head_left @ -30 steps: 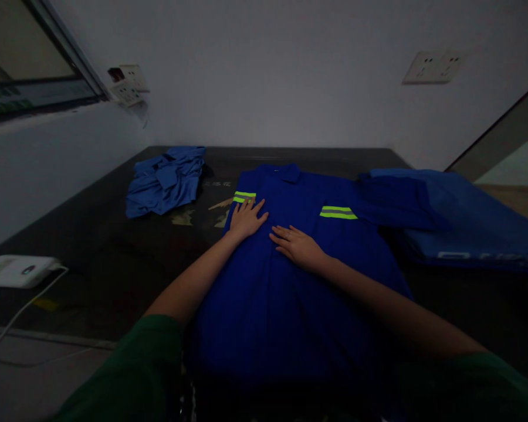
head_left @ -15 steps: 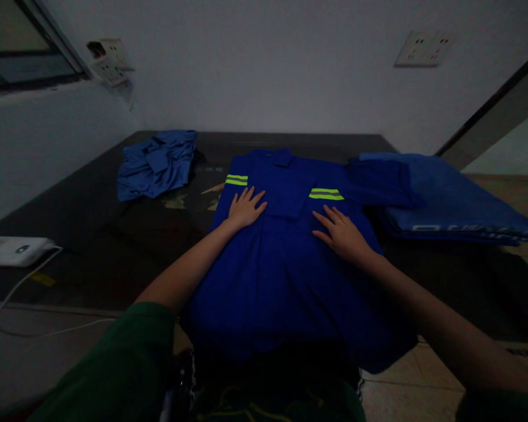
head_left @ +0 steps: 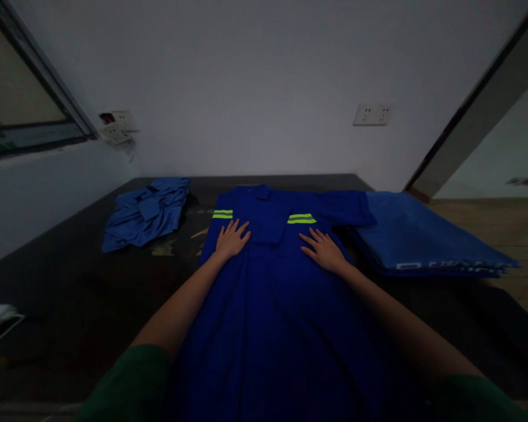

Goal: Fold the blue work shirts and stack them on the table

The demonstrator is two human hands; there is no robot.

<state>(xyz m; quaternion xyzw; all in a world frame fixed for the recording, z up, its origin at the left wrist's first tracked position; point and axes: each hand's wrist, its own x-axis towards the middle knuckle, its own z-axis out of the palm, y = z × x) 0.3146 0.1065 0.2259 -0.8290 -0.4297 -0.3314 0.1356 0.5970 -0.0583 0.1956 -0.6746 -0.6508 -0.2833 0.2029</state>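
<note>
A dark blue work jacket (head_left: 268, 281) with a collar and yellow-green reflective stripes lies spread on the dark table (head_left: 92, 316), collar toward the wall. One sleeve is folded across its chest; the other reaches right onto a stack of folded blue cloth or bags (head_left: 422, 234). My left hand (head_left: 232, 239) rests flat on the left part of the chest, fingers spread, just below a stripe. Palm down below the other stripe, my right hand (head_left: 324, 249) has its fingers apart and wears a ring. Neither hand grips the fabric.
A crumpled lighter blue garment (head_left: 147, 214) lies at the back left of the table. A white device with a cable (head_left: 0, 319) sits at the left edge. Wall sockets (head_left: 372, 114) are on the wall behind, and a window (head_left: 26, 88) is at the upper left.
The view has tilted up, so the table and jacket appear lower and the jacket's lower end runs out of frame. Both hands stay flat on the jacket in nearly the same spots.
</note>
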